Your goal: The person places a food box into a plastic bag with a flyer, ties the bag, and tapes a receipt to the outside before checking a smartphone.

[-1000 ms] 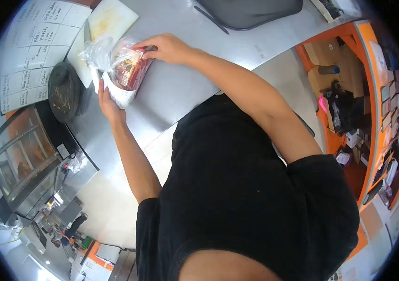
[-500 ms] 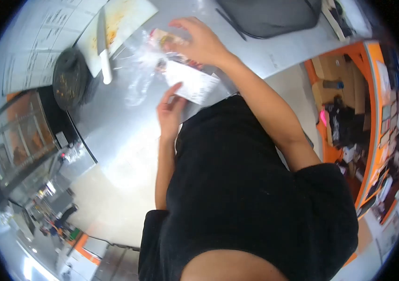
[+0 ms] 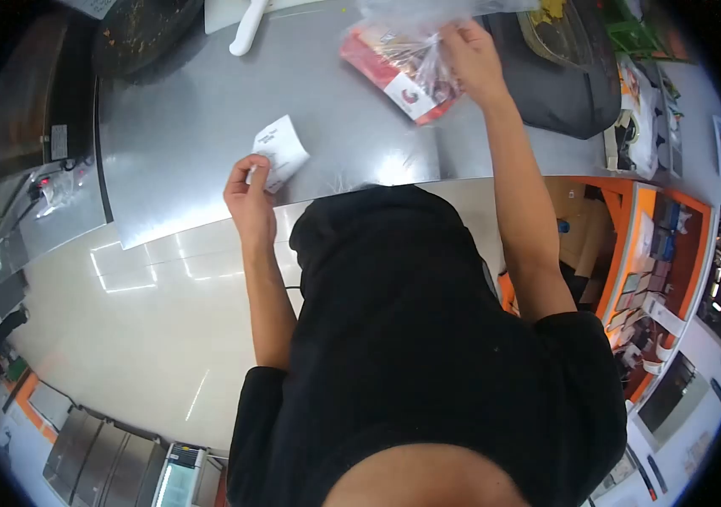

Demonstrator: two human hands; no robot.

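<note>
My left hand (image 3: 248, 196) pinches the lower left edge of a white printed receipt (image 3: 283, 150) between thumb and fingers, near the front edge of the steel table. At the upper right, my right hand (image 3: 476, 63) is closed on the gathered top of a clear plastic bag (image 3: 428, 19). Inside that bag, a red and white food box (image 3: 407, 91) shows through the film, lying at a slant. The two hands are well apart, with bare steel between them.
The steel table (image 3: 183, 127) spans the front. A white-handled knife (image 3: 248, 29) rests by a white cutting board (image 3: 218, 17). A dark round pan (image 3: 136, 38) stands at upper left. Right of my right hand lie a dark tray (image 3: 538, 101) and a clear container (image 3: 551, 34).
My right hand has moved right with the bagged box, away from the receipt. The receipt has come left and toward the table edge in my left hand. The view has shifted.
</note>
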